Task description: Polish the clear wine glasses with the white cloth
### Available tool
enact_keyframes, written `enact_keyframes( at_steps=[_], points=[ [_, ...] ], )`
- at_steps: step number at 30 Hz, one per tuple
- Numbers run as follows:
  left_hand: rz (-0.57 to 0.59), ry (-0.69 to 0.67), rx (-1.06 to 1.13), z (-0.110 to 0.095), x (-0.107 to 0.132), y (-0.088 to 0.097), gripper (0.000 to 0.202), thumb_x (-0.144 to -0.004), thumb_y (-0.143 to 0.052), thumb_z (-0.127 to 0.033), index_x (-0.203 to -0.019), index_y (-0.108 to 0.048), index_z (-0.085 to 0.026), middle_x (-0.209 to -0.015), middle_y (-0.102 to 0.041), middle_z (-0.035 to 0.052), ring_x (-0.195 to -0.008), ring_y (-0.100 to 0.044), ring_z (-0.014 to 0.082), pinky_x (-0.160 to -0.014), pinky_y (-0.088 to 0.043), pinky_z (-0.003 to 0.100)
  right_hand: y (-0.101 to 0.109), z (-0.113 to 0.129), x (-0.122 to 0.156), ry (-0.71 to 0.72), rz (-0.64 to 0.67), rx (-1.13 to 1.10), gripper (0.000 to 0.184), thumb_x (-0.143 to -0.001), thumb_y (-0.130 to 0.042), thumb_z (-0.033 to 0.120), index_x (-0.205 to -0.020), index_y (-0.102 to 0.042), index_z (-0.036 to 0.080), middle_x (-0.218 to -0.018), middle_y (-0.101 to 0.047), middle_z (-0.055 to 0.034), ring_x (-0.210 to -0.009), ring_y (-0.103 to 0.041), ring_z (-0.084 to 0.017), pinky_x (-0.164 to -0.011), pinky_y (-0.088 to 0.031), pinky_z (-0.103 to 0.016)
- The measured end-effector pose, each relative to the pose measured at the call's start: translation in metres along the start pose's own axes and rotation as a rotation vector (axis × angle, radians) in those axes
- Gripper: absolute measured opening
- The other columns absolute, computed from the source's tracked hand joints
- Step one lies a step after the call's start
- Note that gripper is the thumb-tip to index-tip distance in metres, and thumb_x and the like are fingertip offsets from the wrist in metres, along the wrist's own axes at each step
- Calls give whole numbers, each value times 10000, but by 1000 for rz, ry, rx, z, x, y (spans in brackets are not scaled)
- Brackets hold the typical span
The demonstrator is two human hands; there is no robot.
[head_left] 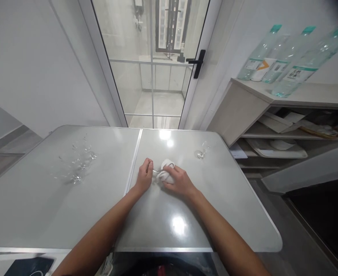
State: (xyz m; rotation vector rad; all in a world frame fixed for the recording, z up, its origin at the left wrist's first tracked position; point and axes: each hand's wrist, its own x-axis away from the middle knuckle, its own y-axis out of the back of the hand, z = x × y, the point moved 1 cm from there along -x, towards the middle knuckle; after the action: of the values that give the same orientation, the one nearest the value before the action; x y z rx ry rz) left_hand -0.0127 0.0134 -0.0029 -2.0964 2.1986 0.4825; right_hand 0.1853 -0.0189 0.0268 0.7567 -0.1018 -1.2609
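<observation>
Over the right half of the table, my left hand (145, 174) is closed on one end of a clear wine glass (156, 171); only a short shiny stretch of its stem shows between my hands. My right hand (180, 179) grips a bunched white cloth (166, 174) pressed around the glass's other end, which is hidden inside it. To the right stands another clear stemmed glass (201, 154), apart from my hands. Several clear glasses (78, 168) are grouped on the left half of the table, their outlines hard to separate.
The grey table (105, 214) has a metal seam (133, 159) across its middle. Behind it is a glass door (151, 76) with a black handle (198, 63). On the right, a shelf unit (252, 92) carries several plastic bottles (296, 73), with papers and a tray (276, 148) below.
</observation>
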Motion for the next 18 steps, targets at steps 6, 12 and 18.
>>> enact_keyframes(
  at_steps=[6, 12, 18],
  points=[
    [-22, -32, -10, 1, 3, 2, 316, -1060, -430, -474, -865, -467, -228, -680, -424, -38, -576, -405, 138, -573, -356, 270, -1, 0, 0, 43, -10, 39, 426, -786, -740, 207, -1208, -726, 266, -1093, -717, -93, -987, -650, -268, -913, -508, -387],
    [5, -54, 69, 2, 3, 3, 321, -1051, -458, -484, -869, -466, -221, -724, -420, -32, -602, -401, 127, -567, -377, 256, 1, 5, -4, -471, 171, -853, 438, -731, -840, 430, -1053, -726, 156, -908, -721, -51, -793, -667, -218, -724, -522, -316],
    [39, 245, 375, 3, -5, -8, 369, -1003, -530, -528, -819, -426, -226, -664, -318, -67, -495, -264, 87, -446, -204, 212, -17, 4, -2, -458, -170, -1123, 497, -870, -715, 597, -1190, -623, 229, -1008, -741, -74, -881, -702, -250, -762, -560, -341]
  ],
)
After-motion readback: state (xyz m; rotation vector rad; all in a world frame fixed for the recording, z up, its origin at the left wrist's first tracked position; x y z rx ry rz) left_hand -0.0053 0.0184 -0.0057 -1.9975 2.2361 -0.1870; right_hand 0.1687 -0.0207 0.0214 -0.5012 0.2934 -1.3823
